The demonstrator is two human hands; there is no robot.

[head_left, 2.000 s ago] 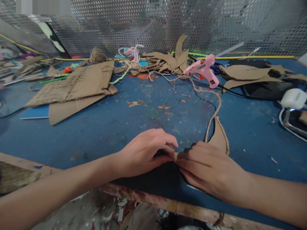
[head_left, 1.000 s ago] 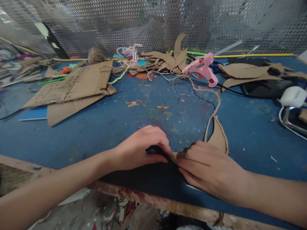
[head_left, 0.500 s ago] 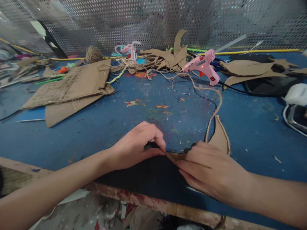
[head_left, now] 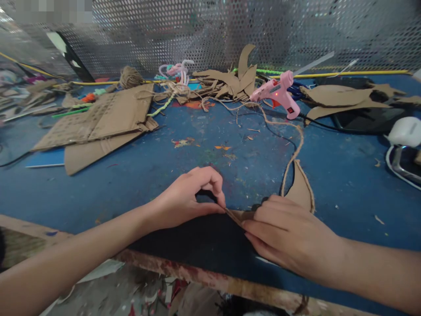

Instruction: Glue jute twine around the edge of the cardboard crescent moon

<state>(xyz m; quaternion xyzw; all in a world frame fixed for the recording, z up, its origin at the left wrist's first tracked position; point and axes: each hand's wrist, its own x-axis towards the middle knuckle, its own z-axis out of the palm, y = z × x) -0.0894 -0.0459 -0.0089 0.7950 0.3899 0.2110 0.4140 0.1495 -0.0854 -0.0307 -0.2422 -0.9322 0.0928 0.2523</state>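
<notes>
A curved cardboard cutout (head_left: pixel 300 189) lies near the table's front, with jute twine (head_left: pixel 299 145) running along its right edge and trailing back toward the glue gun. My right hand (head_left: pixel 292 237) covers much of the cutout and presses its fingers closed on it. At the cutout's left tip, my left hand (head_left: pixel 194 197) pinches the narrow end between thumb and forefinger. Whether twine is also inside that pinch is too small to make out. Beyond my right hand, a pink glue gun (head_left: pixel 278 94) rests on the table with an orange light lit.
Stacked cardboard sheets (head_left: pixel 105 114) lie at left, with a twine ball (head_left: pixel 130 78) behind. Cardboard scraps (head_left: pixel 230 81) and pipe cleaners (head_left: pixel 176 72) line the back by a perforated metal panel (head_left: pixel 204 35). At right are more cutouts (head_left: pixel 342 96) and a white object (head_left: pixel 406 131).
Both hands keep their hold on the cutout with hardly any movement. The whole view has shifted very slightly.
</notes>
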